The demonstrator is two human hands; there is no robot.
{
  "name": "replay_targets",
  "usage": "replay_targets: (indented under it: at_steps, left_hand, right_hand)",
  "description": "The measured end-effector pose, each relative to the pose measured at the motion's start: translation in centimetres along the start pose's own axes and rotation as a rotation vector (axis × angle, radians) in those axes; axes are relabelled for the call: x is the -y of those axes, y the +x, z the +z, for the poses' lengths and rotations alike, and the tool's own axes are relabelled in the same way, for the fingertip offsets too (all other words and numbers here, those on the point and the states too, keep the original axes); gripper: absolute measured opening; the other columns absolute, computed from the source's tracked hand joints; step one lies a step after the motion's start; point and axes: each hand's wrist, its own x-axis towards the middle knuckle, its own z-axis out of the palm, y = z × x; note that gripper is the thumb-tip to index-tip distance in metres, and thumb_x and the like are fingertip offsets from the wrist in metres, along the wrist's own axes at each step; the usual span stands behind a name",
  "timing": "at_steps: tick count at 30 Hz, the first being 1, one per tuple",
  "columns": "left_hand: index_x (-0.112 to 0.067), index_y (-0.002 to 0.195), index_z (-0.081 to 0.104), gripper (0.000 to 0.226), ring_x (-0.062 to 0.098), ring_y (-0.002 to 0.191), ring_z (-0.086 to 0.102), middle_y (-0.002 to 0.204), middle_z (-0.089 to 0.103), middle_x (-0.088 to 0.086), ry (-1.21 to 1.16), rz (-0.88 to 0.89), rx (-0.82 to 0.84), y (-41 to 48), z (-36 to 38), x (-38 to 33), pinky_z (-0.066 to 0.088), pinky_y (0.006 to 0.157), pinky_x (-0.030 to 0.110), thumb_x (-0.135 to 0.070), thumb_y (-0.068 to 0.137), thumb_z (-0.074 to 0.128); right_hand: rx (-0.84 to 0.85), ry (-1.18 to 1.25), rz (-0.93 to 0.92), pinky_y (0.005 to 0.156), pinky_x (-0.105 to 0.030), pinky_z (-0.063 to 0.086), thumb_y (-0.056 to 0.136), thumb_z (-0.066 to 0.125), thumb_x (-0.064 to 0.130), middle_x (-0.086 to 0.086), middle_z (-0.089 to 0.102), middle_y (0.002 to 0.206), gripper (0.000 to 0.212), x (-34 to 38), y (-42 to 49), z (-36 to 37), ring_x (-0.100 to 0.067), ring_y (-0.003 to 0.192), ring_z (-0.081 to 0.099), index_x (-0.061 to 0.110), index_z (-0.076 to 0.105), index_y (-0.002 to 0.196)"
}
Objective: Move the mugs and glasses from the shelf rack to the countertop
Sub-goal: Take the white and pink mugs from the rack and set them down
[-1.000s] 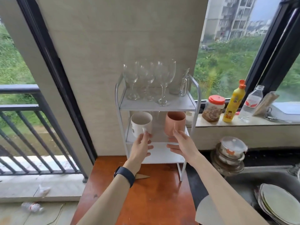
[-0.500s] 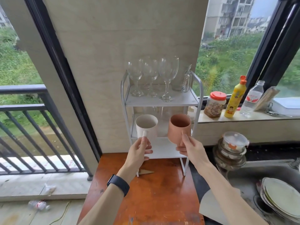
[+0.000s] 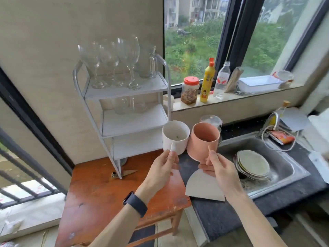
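Currently both mugs are off the shelf rack and in the air, in front of its lower right corner, above the seam between the wooden counter and the dark counter. Left hand: grip closed on the white mug, thumb and fingers pinching its handle, mug upright, opening toward the camera. Right hand: grip closed on the pink mug, thumb on the handle, fingers curled below the base, mug tilted slightly left. Mugs are side by side; touching or just apart, can't tell. Neither one rests on any surface. On the rack: wine glasses upright on the top shelf, a few clear glasses at the back of the middle shelf, front of that shelf bare. Rack stands on the wooden counter against the wall. Dark watch on the left wrist. A white fan-shaped piece lies on the dark counter under the right hand. Right of that, the sink holds a stack of plates. On the windowsill: red-lidded jar, yellow bottle, clear bottle, white tray.
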Motion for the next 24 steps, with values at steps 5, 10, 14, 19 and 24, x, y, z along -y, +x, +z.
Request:
replay_targets:
  at_steps: [5,10,14,19,24]
  left_hand:
    - [-0.019,0.102,0.06,0.034,0.008,0.086,0.071,0.104,0.069,0.0,0.021,0.042,0.247,0.3,10.4,-3.0,0.056,0.075,0.029,-0.045,0.102,0.038]
    - [-0.016,0.091,0.059,0.032,0.009,0.075,0.067,0.09,0.066,-0.002,-0.059,0.099,0.475,-2.1,24.0,-8.0,0.048,0.063,0.021,-0.039,0.104,0.041]
    - [-0.016,0.093,0.059,0.033,0.012,0.075,0.066,0.093,0.063,0.004,-0.124,0.095,0.668,-6.8,36.6,-12.0,0.048,0.067,0.026,-0.044,0.102,0.044]
    - [-0.019,0.093,0.06,0.033,0.013,0.082,0.073,0.111,0.069,0.016,-0.124,0.111,0.848,-14.3,51.2,-15.7,0.05,0.067,0.024,-0.045,0.103,0.041]
    - [-0.014,0.098,0.059,0.04,0.019,0.094,0.073,0.113,0.069,0.011,-0.078,0.161,1.039,-21.1,63.1,-19.5,0.05,0.079,0.031,-0.046,0.104,0.037]
  right_hand:
    - [-0.222,-0.014,0.035,0.08,-0.038,0.059,0.099,0.054,0.043,-0.013,0.076,0.086,0.042,-1.3,-4.2,-10.9,-0.021,0.081,0.077,0.015,0.059,0.069]
    - [-0.483,0.036,0.039,0.087,-0.055,0.058,0.098,0.055,0.043,-0.022,0.075,0.086,0.044,-3.4,-10.2,-24.0,-0.029,0.082,0.077,0.012,0.056,0.067]
    - [-0.673,0.068,0.024,0.082,-0.045,0.06,0.097,0.054,0.046,-0.026,0.073,0.091,0.045,-4.3,-17.5,-35.5,-0.025,0.079,0.077,0.014,0.055,0.066]
    - [-0.923,0.07,0.03,0.077,-0.037,0.06,0.098,0.05,0.048,-0.019,0.073,0.085,0.05,-4.8,-28.0,-48.6,-0.023,0.076,0.077,0.008,0.053,0.069]
    - [-1.166,0.093,0.066,0.071,-0.034,0.062,0.095,0.055,0.052,-0.021,0.073,0.087,0.052,-5.6,-37.8,-59.3,-0.023,0.074,0.077,0.008,0.059,0.068]
